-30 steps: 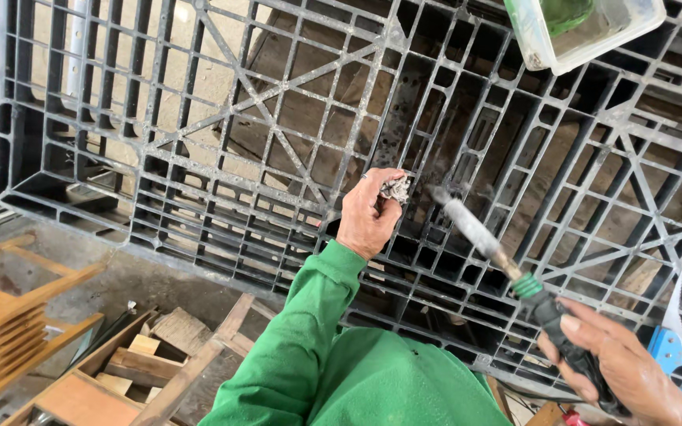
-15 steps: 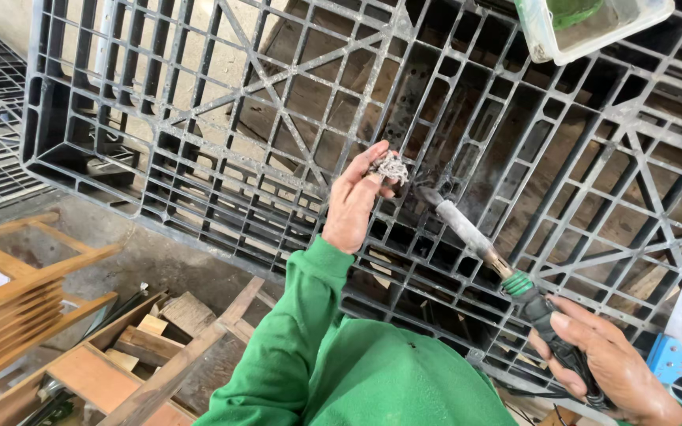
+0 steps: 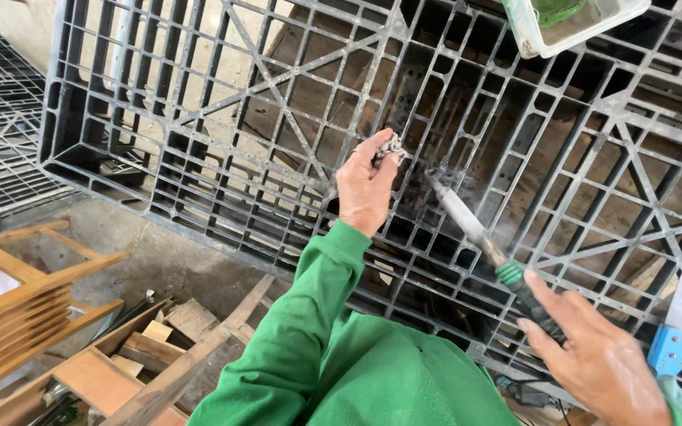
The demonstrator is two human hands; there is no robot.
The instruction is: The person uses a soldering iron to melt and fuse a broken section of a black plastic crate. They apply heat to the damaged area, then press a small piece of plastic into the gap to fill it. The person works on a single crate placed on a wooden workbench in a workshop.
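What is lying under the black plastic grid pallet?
Through the black plastic grid pallet, brown wooden boards and pale ground show. Its ribs, both hands and the green sleeve cover the rest.

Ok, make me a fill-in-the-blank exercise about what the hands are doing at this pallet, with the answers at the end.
1. The left hand pinches a small grey wad against the black plastic ____.
2. The right hand grips a tool whose handle collar is ____ in colour.
3. The sleeve on the left arm is ____.
4. A clear tub sits at the ____ right of the view.

Missing words: pallet; green; green; top
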